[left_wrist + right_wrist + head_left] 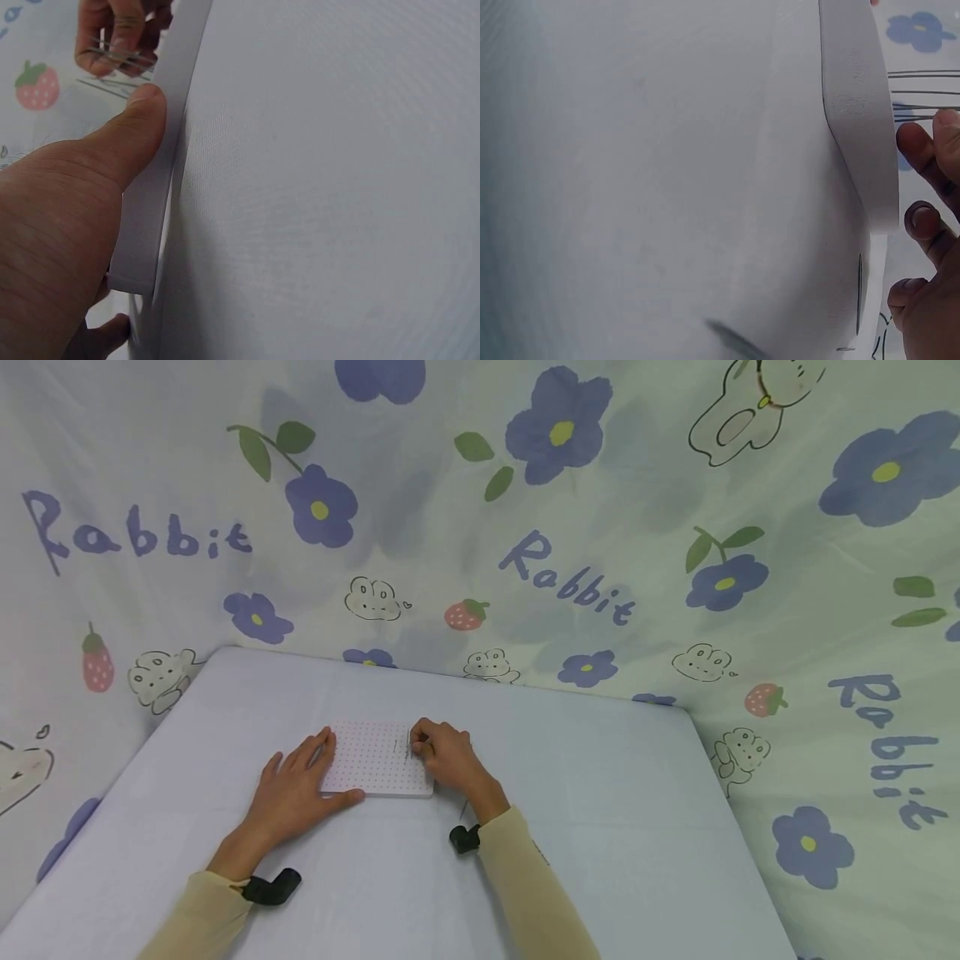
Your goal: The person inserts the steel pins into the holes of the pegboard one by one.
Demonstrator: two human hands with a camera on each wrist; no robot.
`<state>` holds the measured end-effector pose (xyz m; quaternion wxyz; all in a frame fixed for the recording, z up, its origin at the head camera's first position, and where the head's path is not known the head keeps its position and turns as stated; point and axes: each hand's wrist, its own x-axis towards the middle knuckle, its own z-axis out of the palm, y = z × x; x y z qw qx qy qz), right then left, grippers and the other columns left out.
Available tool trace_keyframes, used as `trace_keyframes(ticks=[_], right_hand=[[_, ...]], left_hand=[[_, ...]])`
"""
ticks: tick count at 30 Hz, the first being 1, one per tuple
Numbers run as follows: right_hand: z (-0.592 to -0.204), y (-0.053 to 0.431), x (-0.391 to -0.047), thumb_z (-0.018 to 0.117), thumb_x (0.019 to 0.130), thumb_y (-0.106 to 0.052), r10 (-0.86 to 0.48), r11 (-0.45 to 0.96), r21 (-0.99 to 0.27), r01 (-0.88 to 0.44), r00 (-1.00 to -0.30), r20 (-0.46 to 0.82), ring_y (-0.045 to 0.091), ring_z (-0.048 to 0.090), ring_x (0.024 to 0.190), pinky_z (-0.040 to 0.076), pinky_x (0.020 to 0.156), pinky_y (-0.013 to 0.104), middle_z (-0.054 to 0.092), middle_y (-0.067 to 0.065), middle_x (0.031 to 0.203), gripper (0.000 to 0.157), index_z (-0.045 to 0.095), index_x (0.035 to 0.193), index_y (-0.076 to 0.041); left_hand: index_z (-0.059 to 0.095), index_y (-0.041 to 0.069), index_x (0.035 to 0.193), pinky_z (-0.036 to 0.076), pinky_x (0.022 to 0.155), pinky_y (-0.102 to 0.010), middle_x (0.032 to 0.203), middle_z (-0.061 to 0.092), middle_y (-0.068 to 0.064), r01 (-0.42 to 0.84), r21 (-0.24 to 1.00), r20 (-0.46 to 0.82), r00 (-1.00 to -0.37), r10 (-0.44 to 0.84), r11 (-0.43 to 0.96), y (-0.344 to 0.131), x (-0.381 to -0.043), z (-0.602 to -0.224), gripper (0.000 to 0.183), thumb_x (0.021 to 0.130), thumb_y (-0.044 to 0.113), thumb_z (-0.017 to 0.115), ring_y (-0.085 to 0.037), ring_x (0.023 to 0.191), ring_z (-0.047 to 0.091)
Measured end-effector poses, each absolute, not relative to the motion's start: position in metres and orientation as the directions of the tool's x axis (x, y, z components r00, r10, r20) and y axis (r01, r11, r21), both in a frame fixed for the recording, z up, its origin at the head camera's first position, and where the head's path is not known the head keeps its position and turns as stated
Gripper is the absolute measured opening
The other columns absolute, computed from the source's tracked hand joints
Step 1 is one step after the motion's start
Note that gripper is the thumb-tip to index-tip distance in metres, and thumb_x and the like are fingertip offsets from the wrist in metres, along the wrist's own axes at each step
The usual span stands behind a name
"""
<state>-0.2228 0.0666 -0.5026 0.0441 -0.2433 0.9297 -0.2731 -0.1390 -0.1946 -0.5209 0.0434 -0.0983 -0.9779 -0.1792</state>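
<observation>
A white board (pixel 367 772) with a grid of small dots lies on the table. Several thin dark needle-like rods (pixel 396 746) stand up from its right part; they also show in the right wrist view as rods (pixel 922 74) beyond the board's edge. My right hand (pixel 450 758) pinches one thin rod between thumb and index finger above the board; its lower end is hard to make out. At the board's near left corner, my left hand (pixel 294 789) rests with fingers fairly straight along the left side and the thumb against the front edge.
A white cloth covers the table (pixel 600 827). One loose thin rod (pixel 463 811) lies by my right wrist, and a dark line (pixel 541 853) shows beside the right sleeve. A printed curtain (pixel 427 510) hangs behind the table. Black wrist cameras (pixel 272 887) are worn on both arms.
</observation>
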Motion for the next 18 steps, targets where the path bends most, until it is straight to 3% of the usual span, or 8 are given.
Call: trace_keyframes(ticks=[7, 10, 15, 18], right_hand=[[-0.491, 0.077, -0.224, 0.061, 0.102, -0.029, -0.448, 0.709, -0.607, -0.359, -0.894, 0.004, 0.01, 0.057, 0.103, 0.033, 0.109, 0.058, 0.065, -0.019, 0.101, 0.006, 0.065, 0.106, -0.028], [-0.483, 0.083, -0.225, 0.061, 0.102, -0.028, -0.436, 0.687, -0.648, -0.329, -0.9, -0.005, 0.01, 0.055, 0.101, 0.031, 0.111, 0.056, 0.064, -0.019, 0.105, 0.009, 0.064, 0.11, -0.027], [-0.475, 0.091, -0.225, 0.061, 0.102, -0.023, -0.415, 0.661, -0.687, -0.301, -0.91, -0.001, 0.011, 0.053, 0.09, 0.046, 0.092, 0.039, 0.063, -0.016, 0.106, 0.012, 0.064, 0.113, -0.023], [-0.474, 0.092, -0.225, 0.062, 0.101, -0.022, -0.41, 0.647, -0.702, -0.296, -0.912, 0.007, 0.011, 0.054, 0.087, 0.049, 0.079, 0.03, 0.064, -0.014, 0.106, 0.012, 0.064, 0.113, -0.021]], left_hand=[[0.033, -0.006, 0.153, 0.017, 0.109, -0.074, 0.161, 0.029, -0.022, 0.209, 0.348, 0.114, -0.977, 0.18, 0.914, -0.193, -0.139, -0.523, 0.113, 0.081, 0.076, 0.064, -0.043, 0.145, 0.028], [0.033, -0.006, 0.153, 0.017, 0.109, -0.074, 0.161, 0.028, -0.022, 0.21, 0.348, 0.112, -0.977, 0.182, 0.914, -0.193, -0.14, -0.523, 0.114, 0.081, 0.076, 0.063, -0.043, 0.145, 0.028], [0.032, -0.006, 0.154, 0.017, 0.109, -0.074, 0.161, 0.028, -0.022, 0.209, 0.343, 0.109, -0.977, 0.182, 0.916, -0.194, -0.142, -0.523, 0.114, 0.081, 0.077, 0.062, -0.044, 0.144, 0.028], [0.033, -0.007, 0.153, 0.017, 0.109, -0.074, 0.161, 0.029, -0.022, 0.207, 0.352, 0.111, -0.978, 0.179, 0.913, -0.194, -0.142, -0.523, 0.114, 0.081, 0.076, 0.064, -0.045, 0.144, 0.029]])
